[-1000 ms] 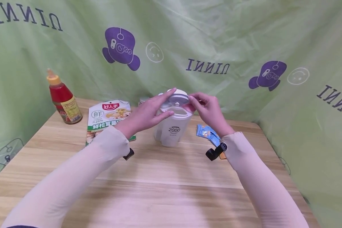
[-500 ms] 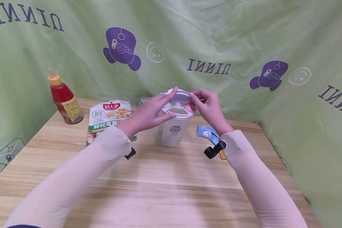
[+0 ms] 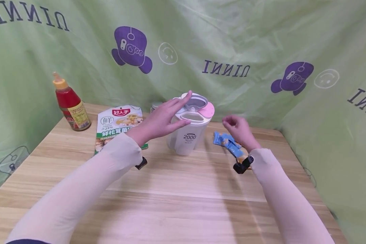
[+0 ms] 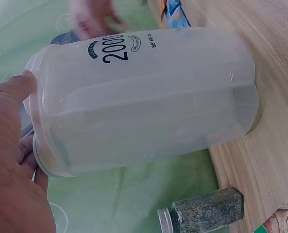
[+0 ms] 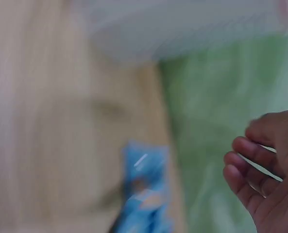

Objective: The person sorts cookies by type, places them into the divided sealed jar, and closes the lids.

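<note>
A translucent storage canister [image 3: 185, 140] marked 2000 stands upright on the table. Its lid has a raised grey-white flap [image 3: 197, 101] over an opening, and a pink section [image 3: 207, 110] on the right. My left hand [image 3: 160, 122] rests on the left part of the lid, fingers straight, with the thumb [image 4: 20, 86] at the rim in the left wrist view. Apart from the canister, to its right, my right hand [image 3: 239, 130] hangs above blue snack packets [image 3: 228, 144]. Its fingers [image 5: 250, 165] are loosely bent with nothing between them in the right wrist view.
A red sauce bottle [image 3: 72, 108] with a yellow cap stands at the back left. Beside it lies a white-green food pouch [image 3: 117, 122]. A jar of dark flakes [image 4: 207, 209] is behind the canister's left side. Green curtain [image 3: 231, 40] hangs along the table's back.
My right hand has let go of the lid's flap and moved right and down, over the blue packets. The flap stays raised, and the pink section shows more fully. My left hand stays on the lid.
</note>
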A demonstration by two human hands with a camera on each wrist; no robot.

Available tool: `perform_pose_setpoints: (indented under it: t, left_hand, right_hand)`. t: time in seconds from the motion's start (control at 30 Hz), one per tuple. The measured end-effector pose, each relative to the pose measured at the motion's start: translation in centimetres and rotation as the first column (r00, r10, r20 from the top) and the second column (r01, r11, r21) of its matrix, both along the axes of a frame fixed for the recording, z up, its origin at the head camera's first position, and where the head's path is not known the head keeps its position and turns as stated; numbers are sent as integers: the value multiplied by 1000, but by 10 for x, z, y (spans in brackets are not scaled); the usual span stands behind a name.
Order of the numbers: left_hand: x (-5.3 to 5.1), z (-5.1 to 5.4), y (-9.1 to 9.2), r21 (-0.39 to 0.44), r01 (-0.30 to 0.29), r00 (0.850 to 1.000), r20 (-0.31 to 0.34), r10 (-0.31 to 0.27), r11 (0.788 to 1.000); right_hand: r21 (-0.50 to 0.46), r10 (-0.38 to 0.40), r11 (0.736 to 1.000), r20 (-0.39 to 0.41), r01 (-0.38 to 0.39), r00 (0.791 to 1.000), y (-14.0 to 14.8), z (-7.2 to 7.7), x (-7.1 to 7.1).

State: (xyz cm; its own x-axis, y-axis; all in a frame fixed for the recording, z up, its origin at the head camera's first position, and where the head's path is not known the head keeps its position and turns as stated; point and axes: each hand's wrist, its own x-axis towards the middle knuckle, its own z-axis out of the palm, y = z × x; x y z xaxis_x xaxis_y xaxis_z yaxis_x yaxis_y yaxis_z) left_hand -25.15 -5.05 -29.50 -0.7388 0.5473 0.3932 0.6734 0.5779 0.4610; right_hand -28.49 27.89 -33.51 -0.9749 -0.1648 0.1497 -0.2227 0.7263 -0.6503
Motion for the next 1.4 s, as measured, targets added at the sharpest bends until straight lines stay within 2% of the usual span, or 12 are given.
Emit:
perform_pose_setpoints:
  t: [0.13,0.27,0.37,0.5,0.73,0.83,0.93,1.03,1.1,1.17,1.27,1.4]
  left_hand:
    - [1,1,0,-4,-2,1000,10,2,1000]
    - [2,2,1,-17,-1,1000,13,1,1000]
    - [2,3,0,-22,-6,1000,15,6,1000]
    - [3,4,0,-21,-15,1000,27,15,1000]
    - [3,4,0,-15,-19,999,38,19,1000]
    - [3,4,1,-14,-16,999,35,17,1000]
    - [3,4,0,-16,-12,999,30,13,1000]
    - [2,3,0,-12,-9,1000,22,9,1000]
    - [1,2,0,-9,-6,1000,16,6,1000]
    - [1,1,1,-5,-1,1000,9,1,1000]
    - [1,1,0,-3,4,1000,5,-4,1000]
    - [2,2,0,1,1,1000,11,-1,1000]
  right_hand:
    - [191,101,975,55,-109,993,17,-34,-8]
    - [292,126,944,117,-156,985,23,-52,-10]
    - [338,120,927,139,-161,983,22,-56,-10]
    - [363,110,919,136,-152,985,21,-57,-10]
    - [321,134,934,86,-155,987,24,-57,-10]
    - [261,144,952,67,-157,987,27,-56,-11]
    - [159,119,979,64,-128,991,29,-52,-11]
    - [13,69,997,62,-70,996,28,-41,-8]
    - [-106,26,994,64,-20,998,26,-29,-4]
    - [-231,-11,973,57,24,998,22,-15,0]
    - [-395,-55,917,18,58,998,13,8,4]
    - [-595,-79,804,-72,21,994,-3,35,8]
